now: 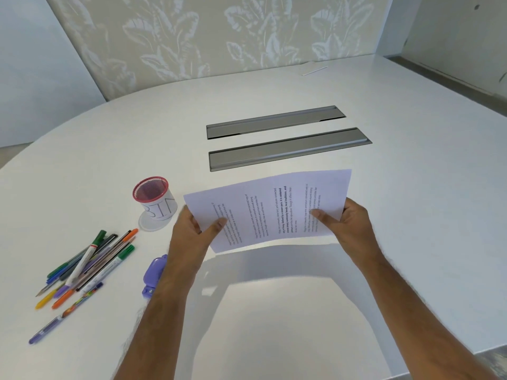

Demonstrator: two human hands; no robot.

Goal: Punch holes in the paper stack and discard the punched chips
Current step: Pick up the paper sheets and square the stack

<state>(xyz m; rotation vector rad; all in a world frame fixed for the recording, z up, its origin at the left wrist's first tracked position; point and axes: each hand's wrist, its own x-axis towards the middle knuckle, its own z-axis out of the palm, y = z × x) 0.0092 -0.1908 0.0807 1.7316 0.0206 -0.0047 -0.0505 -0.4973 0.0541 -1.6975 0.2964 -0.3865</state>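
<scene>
A stack of printed white paper (267, 209) is held up above the white table (411, 215), tilted, with its text running sideways. My left hand (196, 229) grips the stack's left end, thumb on top. My right hand (347, 223) grips its right end the same way. A purple hole punch (154, 272) lies on the table below and left of my left forearm, partly hidden by it. A red mesh cup (153, 197) with a white label reading "BIN" stands on a round coaster to the left of the paper.
A loose pile of coloured pens and markers (85, 267) lies at the front left. Two grey recessed cable trays (288, 149) are set in the table behind the paper. A small white strip (314, 70) lies at the far edge near the patterned wall.
</scene>
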